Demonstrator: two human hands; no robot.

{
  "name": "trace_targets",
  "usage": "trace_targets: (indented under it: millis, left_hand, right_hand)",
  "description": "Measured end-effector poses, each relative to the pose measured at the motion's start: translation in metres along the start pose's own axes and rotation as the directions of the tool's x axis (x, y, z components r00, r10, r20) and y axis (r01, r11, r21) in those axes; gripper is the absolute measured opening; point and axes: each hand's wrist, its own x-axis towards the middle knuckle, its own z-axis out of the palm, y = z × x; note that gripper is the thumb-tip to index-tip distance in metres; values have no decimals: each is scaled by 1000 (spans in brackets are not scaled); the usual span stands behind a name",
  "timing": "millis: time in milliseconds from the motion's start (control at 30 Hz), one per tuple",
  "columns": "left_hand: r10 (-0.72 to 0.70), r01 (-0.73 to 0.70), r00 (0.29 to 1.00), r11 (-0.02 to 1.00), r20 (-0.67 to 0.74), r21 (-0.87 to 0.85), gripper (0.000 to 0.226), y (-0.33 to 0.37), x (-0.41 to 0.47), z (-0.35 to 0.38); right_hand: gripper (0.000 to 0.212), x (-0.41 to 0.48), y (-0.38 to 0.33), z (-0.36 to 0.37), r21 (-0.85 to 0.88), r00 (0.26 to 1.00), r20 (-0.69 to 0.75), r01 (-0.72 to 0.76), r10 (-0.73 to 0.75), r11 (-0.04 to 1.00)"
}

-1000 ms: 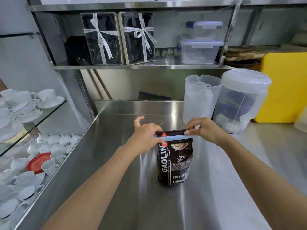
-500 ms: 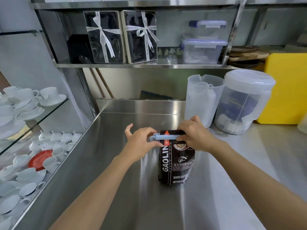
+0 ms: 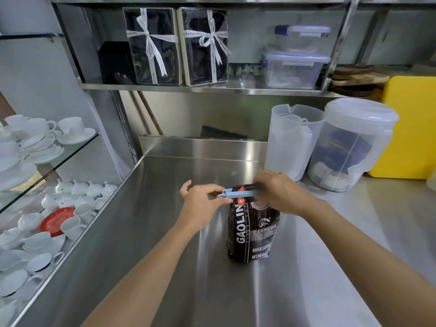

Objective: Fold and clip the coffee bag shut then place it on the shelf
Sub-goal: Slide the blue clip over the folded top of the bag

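Observation:
A black coffee bag (image 3: 253, 232) stands upright on the steel counter (image 3: 165, 256), its top folded over. A long light-blue clip (image 3: 238, 193) lies across the folded top, with its left end sticking out past the bag. My left hand (image 3: 200, 204) pinches that free left end between thumb and fingers. My right hand (image 3: 278, 192) covers the bag's top right corner and presses on the clip's right part. The steel shelf (image 3: 236, 87) runs above the counter.
On the shelf stand two ribboned black gift boxes (image 3: 177, 46) and stacked clear lidded containers (image 3: 296, 67). Clear plastic jugs (image 3: 292, 140) and a lidded canister (image 3: 351, 145) sit behind the bag, a yellow board (image 3: 410, 128) at the right. White cups fill glass shelves (image 3: 47, 161) at the left.
The clip has slid left along the bag's top, so its left end now juts out. My right hand has come down over the top right corner; my left hand shifted slightly left.

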Motion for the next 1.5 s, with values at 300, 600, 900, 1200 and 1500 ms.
trace_targets:
  millis: [300, 600, 900, 1200, 1500]
  left_hand:
    - [23, -23, 1000, 1000, 0, 12, 7, 2, 0, -2]
    - [102, -48, 990, 889, -94, 456, 32, 6, 3, 1]
    - [98, -49, 991, 905, -95, 422, 35, 10, 6, 2]
    - [226, -131, 969, 805, -96, 578, 36, 8, -3, 10]
    - [266, -183, 963, 761, -42, 622, 27, 8, 3, 9]
  right_hand:
    - [15, 1, -3, -1, 86, 999, -2, -39, 39, 996]
    - [15, 4, 0, 4, 18, 997, -74, -3, 4, 1000]
    - [10, 5, -1, 11, 34, 993, -112, -24, 28, 999]
    - [11, 5, -1, 13, 18, 988, -154, 10, -7, 1000]
    - [17, 20, -26, 14, -234, 945, -160, 245, -286, 941]
